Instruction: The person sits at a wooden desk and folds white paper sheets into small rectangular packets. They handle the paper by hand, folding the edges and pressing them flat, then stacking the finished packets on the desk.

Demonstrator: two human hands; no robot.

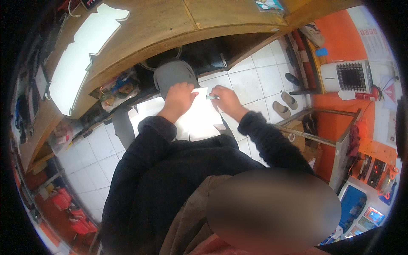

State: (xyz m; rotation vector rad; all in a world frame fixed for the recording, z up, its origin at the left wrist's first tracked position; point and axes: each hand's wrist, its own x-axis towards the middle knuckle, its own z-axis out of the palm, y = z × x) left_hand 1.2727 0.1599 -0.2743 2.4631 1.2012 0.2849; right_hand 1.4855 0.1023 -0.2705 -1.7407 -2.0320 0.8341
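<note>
White die-cut card [204, 118] with notched flaps lies across my lap, its surface washed out by glare. My left hand [179, 99] grips its far left edge, thumb on top. In my right hand [227, 101] is a small pale greenish object [211, 97], pinched between thumb and fingers close to the card's far right edge. What that object is, the picture does not settle. More white card [148, 110] shows left of my left forearm. On the wooden desk [153, 28] ahead lies another flat white card cut-out [87, 59] with notched sides.
Plastic bags of small items [119, 91] sit beneath the desk edge. To the right are a pair of clogs [285, 105] on the tiled floor [245, 84], a metal-framed rack [318, 135] and an air cooler [347, 76]. Red packets [76, 213] are at lower left.
</note>
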